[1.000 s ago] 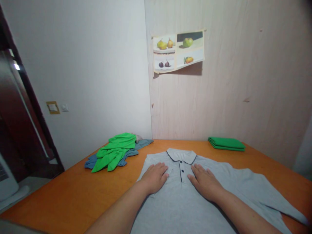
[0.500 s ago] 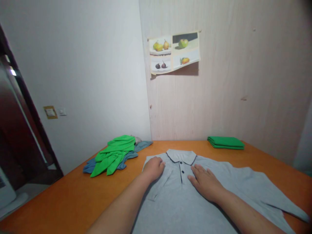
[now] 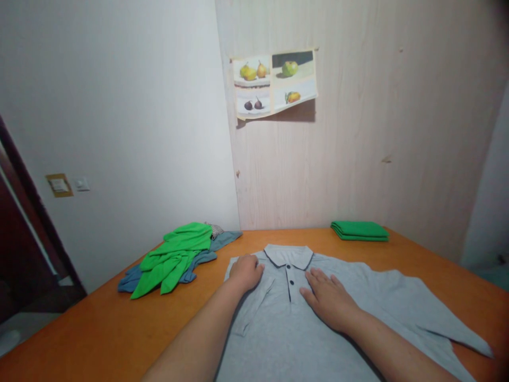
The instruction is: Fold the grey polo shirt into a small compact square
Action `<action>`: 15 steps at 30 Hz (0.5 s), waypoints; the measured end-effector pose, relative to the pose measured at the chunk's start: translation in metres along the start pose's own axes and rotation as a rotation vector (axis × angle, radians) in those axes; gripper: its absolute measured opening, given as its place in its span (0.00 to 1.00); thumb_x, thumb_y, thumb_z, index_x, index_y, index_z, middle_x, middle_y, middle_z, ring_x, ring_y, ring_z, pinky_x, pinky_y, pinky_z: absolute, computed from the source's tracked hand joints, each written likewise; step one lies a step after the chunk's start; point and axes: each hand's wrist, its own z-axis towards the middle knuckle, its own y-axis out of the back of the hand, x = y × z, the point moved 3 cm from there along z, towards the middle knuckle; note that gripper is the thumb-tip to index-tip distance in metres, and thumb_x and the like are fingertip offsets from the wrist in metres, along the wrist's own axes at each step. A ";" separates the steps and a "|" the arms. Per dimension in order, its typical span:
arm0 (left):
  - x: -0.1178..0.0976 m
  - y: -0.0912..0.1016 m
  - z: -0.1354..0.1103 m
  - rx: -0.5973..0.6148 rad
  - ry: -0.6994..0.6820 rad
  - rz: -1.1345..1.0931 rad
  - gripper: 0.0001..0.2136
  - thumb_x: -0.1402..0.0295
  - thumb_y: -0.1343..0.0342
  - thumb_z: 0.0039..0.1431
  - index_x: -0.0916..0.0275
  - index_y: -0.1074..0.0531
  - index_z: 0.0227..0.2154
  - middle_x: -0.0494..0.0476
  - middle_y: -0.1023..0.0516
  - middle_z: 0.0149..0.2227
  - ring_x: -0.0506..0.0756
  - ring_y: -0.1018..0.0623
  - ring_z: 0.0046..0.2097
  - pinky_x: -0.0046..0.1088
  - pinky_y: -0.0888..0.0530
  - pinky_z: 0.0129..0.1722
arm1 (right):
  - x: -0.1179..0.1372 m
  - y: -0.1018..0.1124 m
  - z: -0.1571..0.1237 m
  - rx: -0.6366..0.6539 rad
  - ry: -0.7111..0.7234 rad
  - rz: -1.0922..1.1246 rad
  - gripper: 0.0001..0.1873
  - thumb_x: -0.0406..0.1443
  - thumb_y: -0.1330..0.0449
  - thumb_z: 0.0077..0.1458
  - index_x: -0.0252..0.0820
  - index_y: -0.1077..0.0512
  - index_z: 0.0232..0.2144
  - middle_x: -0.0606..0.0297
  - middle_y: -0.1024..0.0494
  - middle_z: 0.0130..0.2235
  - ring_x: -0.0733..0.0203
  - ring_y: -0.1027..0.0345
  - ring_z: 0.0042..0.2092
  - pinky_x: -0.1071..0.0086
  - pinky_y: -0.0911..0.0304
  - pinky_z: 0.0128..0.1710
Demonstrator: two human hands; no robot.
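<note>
A grey polo shirt (image 3: 318, 339) lies face up on the orange table (image 3: 119, 329), collar toward the wall, its right sleeve spread out. My left hand (image 3: 246, 271) rests on the shirt's left shoulder with the fingers curled on the cloth, where the left sleeve is folded inward. My right hand (image 3: 328, 298) lies flat on the chest just right of the button placket, fingers stretched out.
A loose heap of green and blue clothes (image 3: 170, 257) sits at the table's far left. A folded green garment (image 3: 360, 230) lies at the back right near the wooden wall. A fruit picture (image 3: 274, 82) hangs above. A dark doorway is at the left.
My left hand has slid up from the chest to the left shoulder and its fingers have curled on the cloth. My right hand has stayed flat. The view has shifted slightly right.
</note>
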 end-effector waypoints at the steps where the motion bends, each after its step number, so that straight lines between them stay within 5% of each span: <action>1: -0.002 0.000 0.002 -0.016 0.009 0.001 0.18 0.57 0.55 0.66 0.61 0.25 0.42 0.65 0.23 0.47 0.62 0.25 0.50 0.36 0.30 0.48 | 0.000 0.000 0.000 0.000 0.003 0.001 0.38 0.51 0.61 0.64 0.33 0.46 0.67 0.51 0.50 0.70 0.47 0.60 0.70 0.49 0.63 0.67; 8: -0.006 -0.007 0.008 -0.087 0.002 -0.010 0.13 0.60 0.50 0.64 0.59 0.25 0.41 0.62 0.24 0.46 0.61 0.26 0.49 0.34 0.32 0.48 | 0.003 0.003 -0.002 0.004 -0.005 0.022 0.39 0.52 0.61 0.64 0.33 0.46 0.67 0.51 0.50 0.70 0.47 0.61 0.71 0.49 0.64 0.67; 15: -0.006 -0.007 0.027 -0.144 0.019 -0.018 0.14 0.66 0.56 0.67 0.61 0.26 0.44 0.62 0.24 0.47 0.59 0.27 0.51 0.32 0.34 0.51 | 0.003 0.003 -0.002 0.004 -0.002 0.034 0.38 0.52 0.61 0.64 0.33 0.46 0.67 0.51 0.51 0.70 0.47 0.61 0.71 0.49 0.65 0.67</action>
